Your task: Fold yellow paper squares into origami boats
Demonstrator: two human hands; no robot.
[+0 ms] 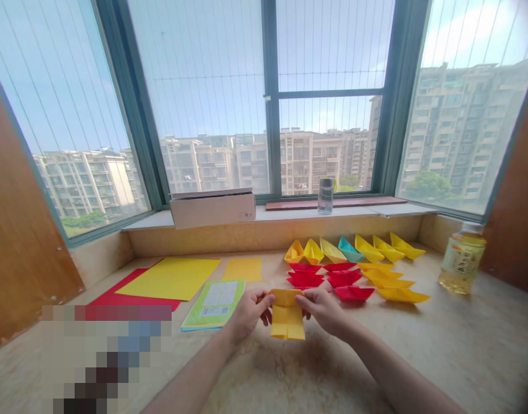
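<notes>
Between my hands is a folded piece of yellow-orange paper, held up above the stone counter with creases across its top. My left hand pinches its upper left corner between thumb and fingers. At the upper right corner, my right hand grips it the same way. Just beyond my hands sit red paper boats in short rows. Yellow paper boats lie to their right, and a back row holds more yellow ones plus a teal paper boat.
Left of my hands lie a green-patterned paper pack, a yellow-orange sheet, a large yellow sheet and a red sheet. A drink bottle stands right. On the sill are a white box and a clear bottle.
</notes>
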